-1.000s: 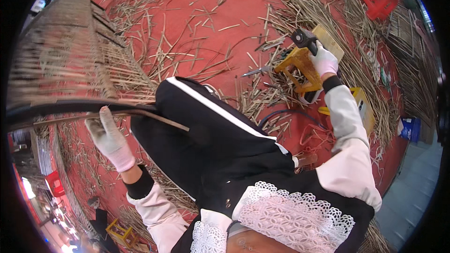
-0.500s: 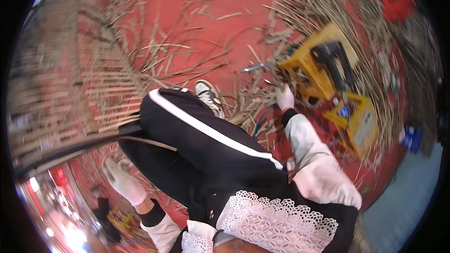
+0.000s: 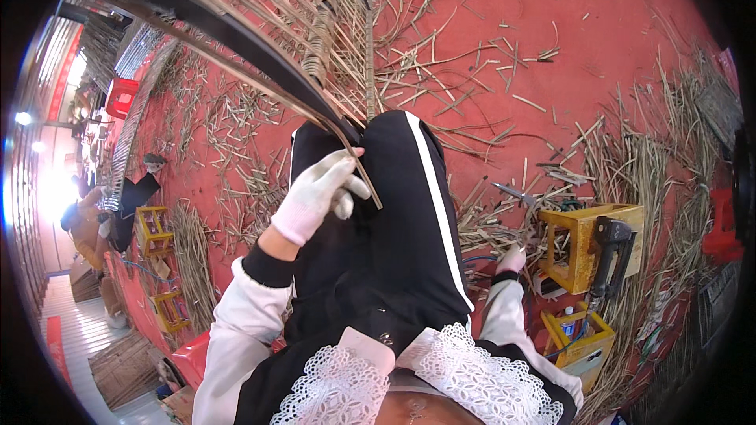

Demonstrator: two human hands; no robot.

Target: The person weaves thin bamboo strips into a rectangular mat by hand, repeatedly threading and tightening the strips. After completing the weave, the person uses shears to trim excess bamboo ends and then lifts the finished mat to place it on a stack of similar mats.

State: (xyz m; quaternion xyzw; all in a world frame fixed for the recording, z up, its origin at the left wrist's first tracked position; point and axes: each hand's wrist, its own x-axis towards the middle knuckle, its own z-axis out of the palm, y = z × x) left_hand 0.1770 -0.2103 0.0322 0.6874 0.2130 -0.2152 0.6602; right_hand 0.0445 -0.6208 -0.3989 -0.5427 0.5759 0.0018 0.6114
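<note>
My left hand [image 3: 315, 197], in a white glove with bare fingertips, is over my lap. Its thumb and fingers pinch the loose end of a brown flat cane strip [image 3: 368, 179] between my knees. The strip runs up along a black curved bar [image 3: 260, 51] of a frame with cane weaving [image 3: 315, 39]. My right hand [image 3: 512, 260], also gloved, reaches low to the floor beside a yellow stool [image 3: 579, 267]; its fingers are too small and partly hidden to read. Just beyond it, a pointed metal tool [image 3: 513, 191] lies on the cane scraps.
A black staple gun [image 3: 611, 256] leans on the yellow stool. A second yellow stool [image 3: 598, 354] with a small bottle [image 3: 568, 312] stands nearer. Long cane bundles [image 3: 665, 212] lie at right, scraps over the red floor [image 3: 543, 39]. Far left, another person [image 3: 87, 224] sits near yellow stools [image 3: 155, 232].
The view has swung, so the woven frame now appears higher and more central. My left hand has risen from beside my leg to the strip end over my lap. My right hand stays low by the stool.
</note>
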